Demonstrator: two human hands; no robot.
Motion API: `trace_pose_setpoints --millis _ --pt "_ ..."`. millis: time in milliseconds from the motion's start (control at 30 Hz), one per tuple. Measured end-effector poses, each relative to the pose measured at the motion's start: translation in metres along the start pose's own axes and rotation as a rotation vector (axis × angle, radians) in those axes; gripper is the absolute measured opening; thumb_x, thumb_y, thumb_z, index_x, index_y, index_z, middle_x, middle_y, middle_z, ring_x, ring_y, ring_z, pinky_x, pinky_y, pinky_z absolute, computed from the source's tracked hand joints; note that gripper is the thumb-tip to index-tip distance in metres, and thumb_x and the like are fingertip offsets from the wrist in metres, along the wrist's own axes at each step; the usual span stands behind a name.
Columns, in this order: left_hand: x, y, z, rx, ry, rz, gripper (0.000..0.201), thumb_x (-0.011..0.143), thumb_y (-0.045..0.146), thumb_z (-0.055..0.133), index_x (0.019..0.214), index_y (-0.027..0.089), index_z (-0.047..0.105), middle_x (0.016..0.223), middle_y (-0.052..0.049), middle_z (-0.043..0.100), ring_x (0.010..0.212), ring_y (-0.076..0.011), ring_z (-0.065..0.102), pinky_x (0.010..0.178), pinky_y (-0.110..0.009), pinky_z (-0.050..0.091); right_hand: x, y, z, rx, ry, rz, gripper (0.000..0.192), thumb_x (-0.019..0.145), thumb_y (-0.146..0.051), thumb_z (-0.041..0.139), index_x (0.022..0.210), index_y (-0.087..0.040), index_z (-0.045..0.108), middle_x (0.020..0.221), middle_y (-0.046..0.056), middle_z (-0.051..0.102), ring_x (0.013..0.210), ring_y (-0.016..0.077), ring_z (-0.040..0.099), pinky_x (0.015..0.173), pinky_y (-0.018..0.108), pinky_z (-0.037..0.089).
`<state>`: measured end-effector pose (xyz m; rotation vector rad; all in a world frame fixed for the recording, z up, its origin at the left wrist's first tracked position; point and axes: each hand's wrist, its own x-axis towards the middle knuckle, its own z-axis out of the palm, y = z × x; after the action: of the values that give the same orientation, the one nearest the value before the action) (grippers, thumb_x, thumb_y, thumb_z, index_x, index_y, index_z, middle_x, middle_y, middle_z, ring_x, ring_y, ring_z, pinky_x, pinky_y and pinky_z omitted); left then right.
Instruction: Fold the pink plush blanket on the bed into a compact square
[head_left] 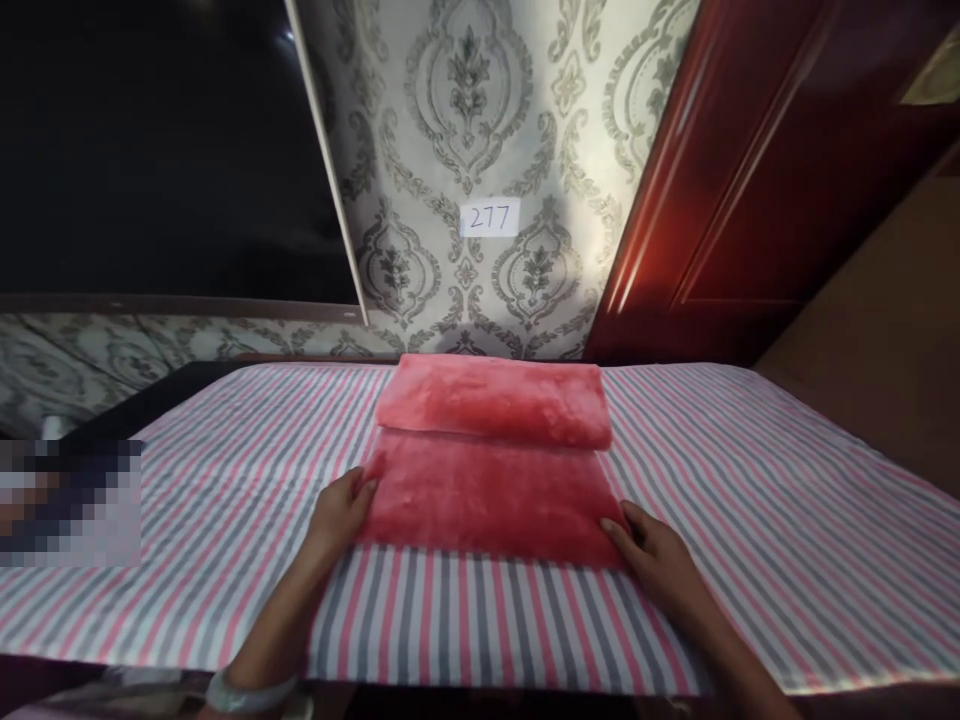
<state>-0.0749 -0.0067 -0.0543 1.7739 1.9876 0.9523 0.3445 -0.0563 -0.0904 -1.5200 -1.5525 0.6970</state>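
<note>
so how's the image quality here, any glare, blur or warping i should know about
Head view: light falls on the red plush towel and patterned wallpaper, with a bright glare streak on the red wooden door; the window at upper left is nearly black; wide-lens warping tilts wall and door edges; a pixelated block covers the left edge; both hands, left hand and right hand, look sharp.

Bed [787, 520]: flat surface w/ striped sheet [225, 520] spread over it, pink/grey/white stripes running front to back, covering approx. the whole top; dark edge shows at far left corner. On sheet, centre: 1 red plush towel [487, 490], near part laid flat, far part folded or rolled into a thicker band (can't tell which). Both hands rest on the sheet at the towel's near corners: left hand [341, 515], right hand [656, 555], touching its edge.
</note>
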Motion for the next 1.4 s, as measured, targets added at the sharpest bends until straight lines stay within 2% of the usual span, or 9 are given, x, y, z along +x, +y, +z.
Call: trace_pose_setpoints --millis 167,367,500,733,833,967,1067,1200,1400 --pt "0.024 0.009 -0.008 -0.207 -0.125 -0.072 0.047 0.071 0.063 0.054 0.081 0.019 0.070 0.079 -0.009 0.076 0.080 -0.0289 0.070 0.064 -0.034 0.051 0.030 -0.003 -0.004 0.151 -0.090 0.162 0.052 0.078 -0.068 0.060 0.095 -0.020 0.070 0.092 0.011 0.077 0.089 0.0317 0.073 0.074 0.040 0.058" --pt "0.070 0.019 0.008 0.004 -0.021 -0.039 0.031 0.079 0.036 0.051 0.092 0.018 0.072 0.091 -0.013 0.078 0.095 -0.0302 0.072 0.078 -0.036 0.054 0.077 0.001 0.010 0.023 0.013 0.124 0.050 0.070 -0.056 0.061 0.102 -0.018 0.069 0.094 0.013 0.077 0.089 0.0343 0.073 0.077 0.045 0.057" --pt "0.073 0.016 0.020 0.109 0.045 -0.054 0.028 0.084 0.026 0.044 0.091 0.018 0.069 0.096 -0.018 0.077 0.098 -0.0329 0.071 0.081 -0.039 0.051 0.080 0.016 0.020 -0.067 0.118 0.014 0.047 0.069 -0.044 0.058 0.106 -0.018 0.069 0.106 0.014 0.077 0.101 0.0335 0.071 0.089 0.046 0.053" --pt "0.067 0.012 0.014 0.199 0.086 -0.002 0.028 0.085 0.027 0.042 0.096 0.018 0.067 0.083 -0.014 0.075 0.083 -0.0325 0.071 0.072 -0.039 0.051 0.074 0.027 0.020 0.122 0.088 0.085 0.060 0.074 -0.048 0.060 0.124 -0.016 0.065 0.110 0.013 0.076 0.098 0.0306 0.072 0.087 0.044 0.056" --pt "0.069 0.021 0.001 0.219 0.198 0.093 0.038 0.085 0.028 0.043 0.113 0.012 0.064 0.098 -0.018 0.073 0.090 -0.0346 0.070 0.079 -0.043 0.053 0.074 0.024 0.021 0.200 0.086 0.106 0.066 0.072 -0.055 0.061 0.123 -0.014 0.065 0.112 0.015 0.075 0.100 0.0324 0.072 0.086 0.045 0.057" --pt "0.086 0.059 -0.008 0.236 0.321 0.442 0.042 0.088 0.027 0.043 0.123 0.010 0.060 0.123 -0.023 0.065 0.118 -0.0372 0.061 0.103 -0.048 0.046 0.077 0.020 0.024 0.239 0.101 0.081 0.066 0.070 -0.059 0.062 0.119 -0.015 0.067 0.110 0.014 0.076 0.098 0.0326 0.072 0.085 0.045 0.058" --pt "0.107 0.101 0.004 0.250 0.148 0.626 0.045 0.091 0.028 0.046 0.131 0.012 0.057 0.134 -0.018 0.062 0.128 -0.0326 0.056 0.111 -0.044 0.041 0.077 0.019 0.026 0.229 0.134 0.064 0.063 0.070 -0.062 0.064 0.114 -0.016 0.070 0.106 0.014 0.077 0.095 0.0331 0.073 0.085 0.045 0.058" --pt "0.136 0.143 0.036 0.313 -0.127 0.631 0.050 0.094 0.033 0.048 0.139 0.013 0.052 0.146 -0.017 0.056 0.136 -0.0295 0.050 0.115 -0.043 0.037 0.075 0.018 0.028 0.306 0.158 0.071 0.067 0.069 -0.068 0.065 0.111 -0.016 0.070 0.099 0.014 0.078 0.092 0.0349 0.073 0.084 0.048 0.057" --pt "0.161 0.160 0.057 0.368 -0.200 0.576 0.047 0.092 0.036 0.056 0.134 0.015 0.059 0.139 -0.019 0.061 0.130 -0.0336 0.056 0.109 -0.046 0.041 0.075 0.018 0.030 0.374 0.094 0.053 0.065 0.071 -0.072 0.064 0.108 -0.018 0.070 0.095 0.012 0.078 0.090 0.0334 0.073 0.081 0.045 0.058"
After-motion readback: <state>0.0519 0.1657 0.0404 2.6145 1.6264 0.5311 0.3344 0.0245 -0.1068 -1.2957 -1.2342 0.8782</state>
